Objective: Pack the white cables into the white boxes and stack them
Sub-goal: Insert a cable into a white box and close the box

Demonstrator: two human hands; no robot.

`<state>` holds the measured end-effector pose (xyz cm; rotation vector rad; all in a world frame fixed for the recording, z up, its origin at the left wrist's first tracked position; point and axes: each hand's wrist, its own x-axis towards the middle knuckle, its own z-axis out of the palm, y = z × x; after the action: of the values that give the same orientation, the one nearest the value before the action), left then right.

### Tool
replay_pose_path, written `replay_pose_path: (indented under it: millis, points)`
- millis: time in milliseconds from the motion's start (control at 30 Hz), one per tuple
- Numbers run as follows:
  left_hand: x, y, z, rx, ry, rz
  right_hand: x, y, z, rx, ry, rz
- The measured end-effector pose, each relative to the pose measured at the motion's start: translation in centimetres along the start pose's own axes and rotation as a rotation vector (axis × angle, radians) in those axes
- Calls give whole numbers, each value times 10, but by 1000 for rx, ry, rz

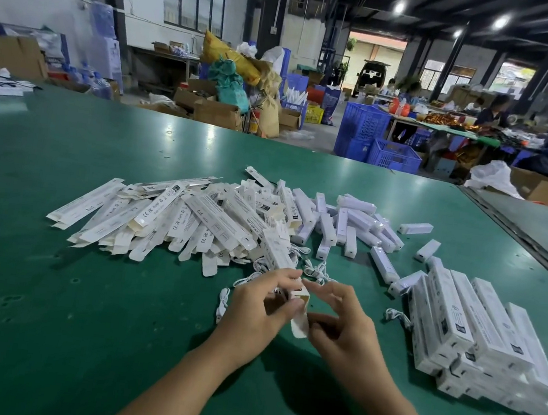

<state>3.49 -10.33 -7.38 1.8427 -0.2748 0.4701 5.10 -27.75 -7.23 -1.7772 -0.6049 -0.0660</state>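
From my remote seat I see both hands meeting over the near middle of the green table (79, 321). The left hand (264, 304) grips a white box (299, 296), fingers curled round its body and thumb across the near side. The box points away from me, its open end facing the camera with the end flap (299, 327) hanging down. The right hand (338, 322) closes on that flap, thumb and curled fingers pinching it while the index finger stretches up beside the box's top edge. I cannot tell whether a cable is already inside.

Loose white cables lie on the table around the hands: one (222, 304) just left of the left hand, a tangle (313, 269) just beyond the fingertips, and another (397, 317) to the right, close to the stack of boxes.

That stack of filled boxes (477, 339) sits on the right, laid side by side in layers. Beyond the hands spreads a heap of flat boxes (160, 221), and to its right a scatter of short white blocks (350, 223). Blue crates (393, 154) stand on the floor past the far edge of the table
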Motion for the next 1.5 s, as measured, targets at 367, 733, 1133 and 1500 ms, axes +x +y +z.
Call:
replay_pose_path:
  millis: [367, 733, 1133, 1500]
  points:
    - [-1, 5, 0, -165, -9, -61, 2, -6, -2, -282, 83, -181]
    - [-1, 1, 1, -121, -49, -67, 0, -6, 2, -276, 165, -146]
    - [-3, 1, 3, -38, -5, -30, 2, -1, 4, -329, 190, -227]
    - [-4, 4, 2, -44, -31, -5, 2, 0, 2, -289, 175, -246]
